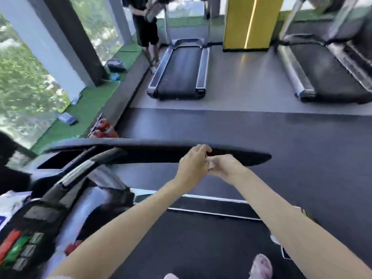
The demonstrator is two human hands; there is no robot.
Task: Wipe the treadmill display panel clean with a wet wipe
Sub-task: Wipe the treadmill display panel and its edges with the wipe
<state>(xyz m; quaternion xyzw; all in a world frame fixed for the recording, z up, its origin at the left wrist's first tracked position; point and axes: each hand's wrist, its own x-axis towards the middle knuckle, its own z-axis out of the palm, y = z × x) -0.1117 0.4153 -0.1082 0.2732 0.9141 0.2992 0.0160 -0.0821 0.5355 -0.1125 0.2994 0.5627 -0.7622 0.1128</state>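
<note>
Far left, down low, is my treadmill display panel (30, 228). It's smeared with blur, but the red and green buttons show. Nothing's touching it, and both my hands are well off to its right. Just past it on the floor are red fire extinguishers (102, 127), and the black handlebar (141, 152) curves across in front of me. Up top, someone in black shorts (146, 27) stands beside another treadmill (181, 71).

In the middle, my left hand (194, 161) has its fingers curled in, pinching a small whitish scrap, the wet wipe (210, 164). My right hand (225, 166) meets it there, fingers bunched on the other side of the wipe. Both hands are up by the handlebar.

Further right are a yellow pillar (251, 21), a second treadmill (322, 73), and my pink shoe (260, 266) at the bottom.
</note>
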